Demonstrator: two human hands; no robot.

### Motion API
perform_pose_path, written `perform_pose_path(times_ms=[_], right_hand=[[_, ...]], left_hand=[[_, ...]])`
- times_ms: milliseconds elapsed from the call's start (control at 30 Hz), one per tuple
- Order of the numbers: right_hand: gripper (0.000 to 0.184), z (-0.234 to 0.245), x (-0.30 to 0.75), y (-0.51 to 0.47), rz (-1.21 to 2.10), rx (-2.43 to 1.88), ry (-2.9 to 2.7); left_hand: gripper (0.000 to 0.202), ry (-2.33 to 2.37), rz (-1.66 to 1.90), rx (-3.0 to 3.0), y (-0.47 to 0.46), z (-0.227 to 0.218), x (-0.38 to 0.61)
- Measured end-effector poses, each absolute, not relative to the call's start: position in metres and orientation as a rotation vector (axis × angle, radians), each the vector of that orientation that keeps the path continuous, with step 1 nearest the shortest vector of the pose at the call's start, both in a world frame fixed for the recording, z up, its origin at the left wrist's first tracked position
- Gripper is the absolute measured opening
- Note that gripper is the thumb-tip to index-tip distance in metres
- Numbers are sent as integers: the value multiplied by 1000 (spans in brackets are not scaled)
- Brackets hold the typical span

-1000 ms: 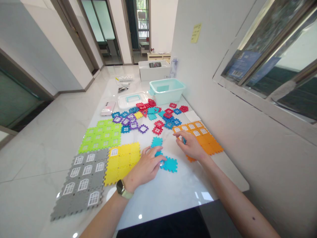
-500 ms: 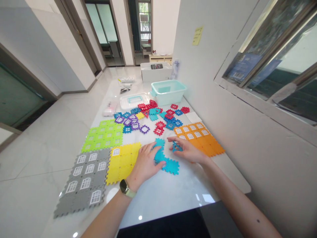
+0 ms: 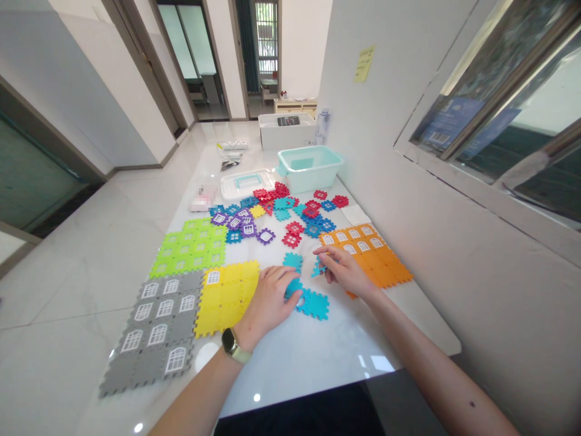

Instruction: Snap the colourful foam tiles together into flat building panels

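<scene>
Tipped on edge since half-second back — blue tile [image 3: 317, 268]. On bench [image 3: 318, 357], teal tile cluster [image 3: 314, 304] pressed flat under spread left hand [image 3: 271, 298]; right hand [image 3: 347, 274] just right of it, grip pinched on tile — cluster lying down-left, left hand nearer.

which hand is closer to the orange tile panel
Right. The right hand is at the left edge of the orange tile panel, holding a teal tile; the left hand rests farther left on the joined teal tiles, beside the yellow panel.

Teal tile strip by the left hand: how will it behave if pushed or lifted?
Teal tile strip probably slides easily: glossy table mirrors light. Thin and flat, so unlikely to roll. Toothed joints may flex if lifted.
</scene>
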State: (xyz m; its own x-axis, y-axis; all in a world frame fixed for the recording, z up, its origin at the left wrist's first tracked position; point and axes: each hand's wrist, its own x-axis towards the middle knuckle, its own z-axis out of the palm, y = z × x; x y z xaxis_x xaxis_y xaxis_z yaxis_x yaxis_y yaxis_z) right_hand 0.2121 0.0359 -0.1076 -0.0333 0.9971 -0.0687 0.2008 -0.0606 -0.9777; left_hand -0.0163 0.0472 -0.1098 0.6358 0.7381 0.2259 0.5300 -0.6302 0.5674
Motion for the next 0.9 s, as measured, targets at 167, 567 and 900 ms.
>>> perform_pose_path(times_ms=[167,567,900], right_hand=[[33,-104,204,35,1343,-1217,-1339],[28,-117,211,42,1076,-1387,-1285],[24,-123,218,44,847,-1535,-1575]], left_hand=[[15,1056,790,2102,44,-112,-7],[42,1152,728,2282,49,-119,-12],[25,780,353,2434,41,-107,-18]])
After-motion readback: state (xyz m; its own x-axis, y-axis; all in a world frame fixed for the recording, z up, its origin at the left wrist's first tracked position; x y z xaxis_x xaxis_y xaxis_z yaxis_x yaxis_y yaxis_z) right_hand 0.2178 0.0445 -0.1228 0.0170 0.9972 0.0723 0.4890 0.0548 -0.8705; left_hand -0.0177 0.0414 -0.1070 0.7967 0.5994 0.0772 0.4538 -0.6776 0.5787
